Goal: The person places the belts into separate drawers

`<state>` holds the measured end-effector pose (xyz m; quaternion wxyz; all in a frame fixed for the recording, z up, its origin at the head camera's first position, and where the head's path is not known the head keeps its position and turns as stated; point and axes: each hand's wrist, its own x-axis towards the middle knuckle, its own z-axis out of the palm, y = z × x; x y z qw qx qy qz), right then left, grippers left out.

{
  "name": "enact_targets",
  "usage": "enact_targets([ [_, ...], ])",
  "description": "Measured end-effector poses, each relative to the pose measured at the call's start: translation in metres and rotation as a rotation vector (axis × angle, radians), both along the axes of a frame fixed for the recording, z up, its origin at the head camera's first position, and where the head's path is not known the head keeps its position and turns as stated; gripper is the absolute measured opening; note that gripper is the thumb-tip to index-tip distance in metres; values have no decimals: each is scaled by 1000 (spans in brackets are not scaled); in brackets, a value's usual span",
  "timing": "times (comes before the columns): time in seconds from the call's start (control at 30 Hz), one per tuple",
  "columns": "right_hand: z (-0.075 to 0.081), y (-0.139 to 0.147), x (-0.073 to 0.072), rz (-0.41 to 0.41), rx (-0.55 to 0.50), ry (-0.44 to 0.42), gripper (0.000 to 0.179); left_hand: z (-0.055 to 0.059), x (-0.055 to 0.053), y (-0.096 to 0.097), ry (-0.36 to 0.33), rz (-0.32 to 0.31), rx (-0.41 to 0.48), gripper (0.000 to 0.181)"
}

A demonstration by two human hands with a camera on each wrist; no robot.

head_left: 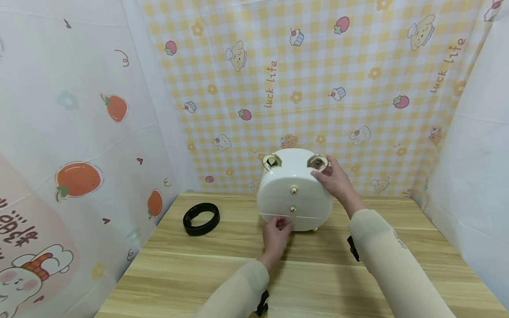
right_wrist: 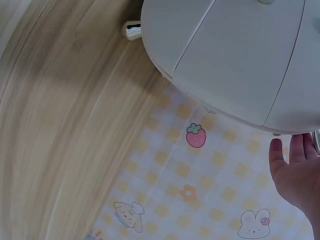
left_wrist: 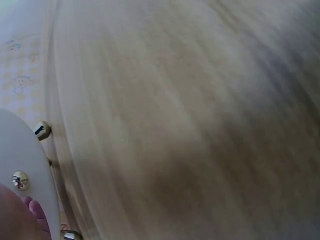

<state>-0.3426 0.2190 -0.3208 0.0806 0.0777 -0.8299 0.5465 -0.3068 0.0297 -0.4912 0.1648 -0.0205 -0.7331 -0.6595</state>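
Observation:
A white rounded drawer box (head_left: 294,163) stands on the table, with two gold ring-shaped ears on top and gold knobs down its front. My left hand (head_left: 276,234) is at the bottom drawer (head_left: 308,223), its fingertips pinching at the middle where the knob is hidden. In the left wrist view, a gold knob (left_wrist: 20,180) shows beside the hand. My right hand (head_left: 337,181) grips the box's upper right by the right gold ear (head_left: 318,162), thumb in front and fingers behind. The right wrist view shows its fingers (right_wrist: 296,148) against the box's edge.
A black ring-shaped band (head_left: 201,219) lies on the wooden table (head_left: 191,269), left of the box. A yellow checked cloth (head_left: 302,79) hangs close behind, and white printed cloths (head_left: 99,145) hang at both sides.

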Motion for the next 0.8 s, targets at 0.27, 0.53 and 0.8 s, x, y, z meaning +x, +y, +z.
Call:
enact_targets([
  [0.27,-1,0,-1,9,-13,14,71,-13,0,1,30,33,-62,20],
  [0.53,0,2,-1,-12,4,5,74,-18,-2,7,-9,16,-47,16],
  [0.8,2,0,-3,-11,-41,-26,72,-17,-1,11,-64,26,-31,17],
])
